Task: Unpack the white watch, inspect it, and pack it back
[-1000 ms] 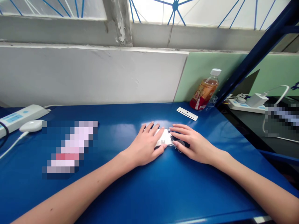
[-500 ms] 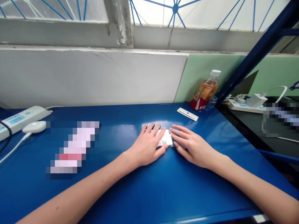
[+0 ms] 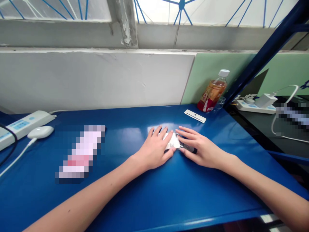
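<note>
A small white packet [image 3: 173, 141] lies flat on the blue table [image 3: 154, 193] between my two hands. My left hand [image 3: 154, 149] rests palm down on its left part, fingers stretched out and thumb along its near edge. My right hand [image 3: 199, 146] lies flat on the packet's right end, fingers extended and pointing left. A small dark piece [image 3: 191, 149] shows under the fingers of my right hand. Most of the packet is hidden beneath both hands.
A bottle of orange drink [image 3: 212, 91] stands at the back right by a green panel, with a white strip [image 3: 195, 116] in front of it. A power strip [image 3: 16, 124] and white mouse [image 3: 40, 131] sit far left. A blurred-out object [image 3: 80, 153] lies left of centre.
Both hands stay pressed on the packet. The fingers of my right hand have shifted slightly along its right end, and the dark piece beneath them shows again.
</note>
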A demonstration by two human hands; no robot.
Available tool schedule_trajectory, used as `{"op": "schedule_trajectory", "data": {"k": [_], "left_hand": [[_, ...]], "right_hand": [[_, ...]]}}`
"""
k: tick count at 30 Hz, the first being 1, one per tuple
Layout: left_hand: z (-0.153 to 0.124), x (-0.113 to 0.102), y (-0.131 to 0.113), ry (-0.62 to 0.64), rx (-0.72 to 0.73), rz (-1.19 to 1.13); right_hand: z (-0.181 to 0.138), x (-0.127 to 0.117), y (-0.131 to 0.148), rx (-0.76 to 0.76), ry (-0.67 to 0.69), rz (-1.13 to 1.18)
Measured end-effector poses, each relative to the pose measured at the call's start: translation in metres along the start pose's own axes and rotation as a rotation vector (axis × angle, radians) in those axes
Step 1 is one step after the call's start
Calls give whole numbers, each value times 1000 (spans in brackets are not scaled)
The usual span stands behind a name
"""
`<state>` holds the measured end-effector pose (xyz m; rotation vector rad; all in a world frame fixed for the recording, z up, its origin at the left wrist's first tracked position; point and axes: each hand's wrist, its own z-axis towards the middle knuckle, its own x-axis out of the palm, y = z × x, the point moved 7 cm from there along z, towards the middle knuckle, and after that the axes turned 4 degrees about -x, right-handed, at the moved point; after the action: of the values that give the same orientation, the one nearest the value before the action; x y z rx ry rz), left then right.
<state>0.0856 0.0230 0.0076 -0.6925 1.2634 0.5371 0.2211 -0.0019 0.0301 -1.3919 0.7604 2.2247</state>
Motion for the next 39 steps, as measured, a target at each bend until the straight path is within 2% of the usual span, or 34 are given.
{"op": "schedule_trajectory", "data": {"k": [4, 13, 22, 25, 30, 35, 39], "left_hand": [[0, 0, -1, 20, 13, 3], [1, 1, 0, 13, 0, -1], [2, 2, 1, 30, -21, -17], [2, 3, 4, 6, -44, -31], [1, 1, 5, -15, -32, -64], [0, -2, 5, -19, -9, -125], [0, -3, 4, -11, 13, -159]], "right_hand": [[1, -2, -5, -2, -11, 41], [4, -4, 4, -81, -82, -71], [1, -6, -10, -170, -46, -71], [-1, -7, -19, -119, -39, -18], [-6, -14, -42, 8, -106, -16], [-6, -12, -43, -45, -80, 7], [-5, -16, -36, -47, -154, 13]]}}
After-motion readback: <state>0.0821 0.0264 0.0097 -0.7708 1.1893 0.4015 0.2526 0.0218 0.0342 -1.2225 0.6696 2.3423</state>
